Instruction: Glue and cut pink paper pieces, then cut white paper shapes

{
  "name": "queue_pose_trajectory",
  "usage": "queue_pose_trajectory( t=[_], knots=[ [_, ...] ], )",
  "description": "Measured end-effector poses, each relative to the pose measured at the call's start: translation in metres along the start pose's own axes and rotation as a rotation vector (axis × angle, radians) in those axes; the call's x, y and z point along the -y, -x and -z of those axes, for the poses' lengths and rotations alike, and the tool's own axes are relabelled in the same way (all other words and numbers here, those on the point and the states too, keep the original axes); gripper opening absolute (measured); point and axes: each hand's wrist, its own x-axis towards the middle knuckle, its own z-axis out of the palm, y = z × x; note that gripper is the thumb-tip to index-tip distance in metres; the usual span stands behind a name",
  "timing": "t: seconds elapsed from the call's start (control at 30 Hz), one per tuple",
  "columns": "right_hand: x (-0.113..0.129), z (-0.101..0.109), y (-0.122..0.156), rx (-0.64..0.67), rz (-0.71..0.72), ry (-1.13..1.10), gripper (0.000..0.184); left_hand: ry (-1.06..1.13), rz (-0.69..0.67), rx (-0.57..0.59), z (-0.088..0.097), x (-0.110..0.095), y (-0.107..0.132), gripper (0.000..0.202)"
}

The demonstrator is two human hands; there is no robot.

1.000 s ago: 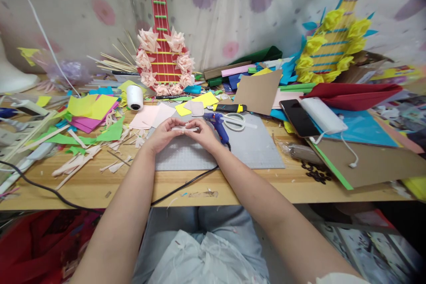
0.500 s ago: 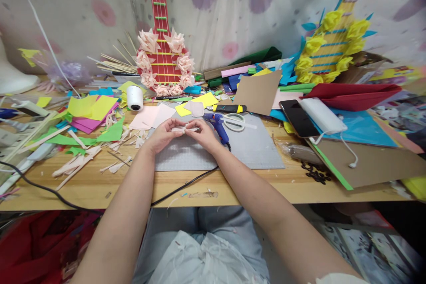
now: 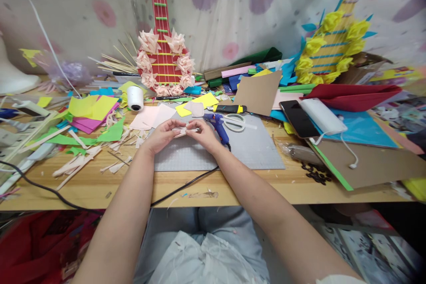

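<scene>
Between my two hands is a small pale pink piece of paper [image 3: 181,131], mostly covered by fingers. My left hand [image 3: 163,136] pinches its left end with thumb and fingertips. My right hand [image 3: 203,135] grips the other end the same way. Both are held over the left part of a grey cutting mat [image 3: 256,151]. A blue glue gun [image 3: 219,128] lies just right of my right hand, with white-handled scissors [image 3: 234,122] beside it. Behind my hands are a yellow and black utility knife [image 3: 229,108] and pale pink paper sheets [image 3: 145,117].
A red paper guitar [image 3: 163,64] with pink flowers and a yellow one [image 3: 328,49] stand at the back. Paper scraps [image 3: 78,162] litter the left side. A phone [image 3: 298,118] and white power bank [image 3: 323,116] lie right. A black cord [image 3: 186,185] crosses the front.
The paper between my fingertips is turned slightly and shows a little more of its surface. Both hands stay in nearly the same place.
</scene>
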Motion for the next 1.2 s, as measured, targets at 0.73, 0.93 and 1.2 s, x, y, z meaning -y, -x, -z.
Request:
queue_pose_trajectory(
  t=[0.73,0.93,1.2],
  knots=[
    [0.064,0.049,0.007,0.597,-0.042,0.223,0.03,-0.122,-0.019,-0.666,0.009,0.007,-0.015,0.031],
    [0.061,0.121,0.01,0.589,-0.268,0.762,0.038,-0.151,-0.035,-0.772,0.01,0.009,-0.017,0.025],
    [0.019,0.093,0.001,0.179,-0.278,0.76,0.042,-0.149,-0.054,-0.784,0.01,0.013,-0.017,0.027]
  ],
)
